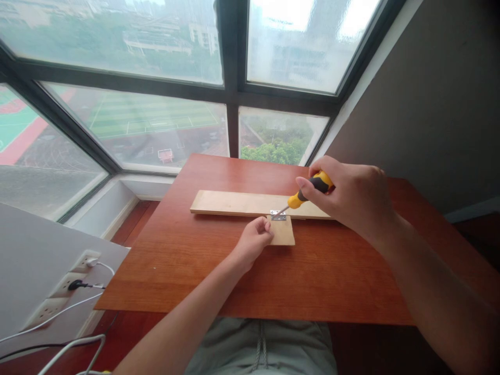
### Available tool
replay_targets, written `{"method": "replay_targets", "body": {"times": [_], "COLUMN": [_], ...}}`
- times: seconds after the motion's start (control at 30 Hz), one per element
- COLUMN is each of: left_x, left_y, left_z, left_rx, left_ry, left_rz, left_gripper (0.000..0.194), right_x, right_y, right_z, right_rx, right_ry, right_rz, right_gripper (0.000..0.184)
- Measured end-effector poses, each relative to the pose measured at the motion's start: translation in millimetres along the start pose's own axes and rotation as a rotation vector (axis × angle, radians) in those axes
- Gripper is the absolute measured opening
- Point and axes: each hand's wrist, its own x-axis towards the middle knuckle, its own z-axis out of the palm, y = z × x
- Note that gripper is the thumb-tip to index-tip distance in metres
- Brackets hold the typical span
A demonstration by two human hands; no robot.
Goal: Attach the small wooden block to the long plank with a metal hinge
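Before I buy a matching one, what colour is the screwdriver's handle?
The screwdriver's handle is yellow and black; head view.

Window (136, 49) overlooks a sports field (152, 115)

Green trees (275, 152) show through its lower right part. The reddish-brown bench (175, 281) stands near the dark frame (233, 130). On the pale wall (23, 250) at left, a row of sockets (46, 311) holds a white plug (92, 262) and a black plug (75, 285); cables (74, 342) trail below, above the red floor (135, 221).

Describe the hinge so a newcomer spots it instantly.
Start at the reddish-brown table and find the long pale board lying across it. Where a small wooden piece meets that board's near edge, the hinge sits by the tip of the yellow-and-black screwdriver. It is flat, silver metal with small holes, unlike the bare wood around it.
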Motion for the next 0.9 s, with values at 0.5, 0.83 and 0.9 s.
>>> {"method": "replay_targets", "body": {"times": [0.5, 0.83, 0.9], "left_x": [-0.3, -0.1, 0.0], "left_y": [0.6, -0.5, -0.4], "left_z": [-0.1, -0.2, -0.1], "left_rx": [0.004, 0.003, 0.000], "left_ry": [0.000, 0.001, 0.002], "left_rz": [-0.004, 0.005, 0.003], "left_gripper": [0.028, 0.026, 0.027], "right_x": [0.3, 8.1, 10.2], "right_y": [1.8, 10.2, 13.4], "right_z": [7.0, -6.6, -9.6], "right_rx": [0.031, 0.396, 0.517], "right_ry": [-0.010, -0.298, -0.364], "right_rz": [0.003, -0.170, -0.237], "right_gripper": [0.040, 0.029, 0.032]}}
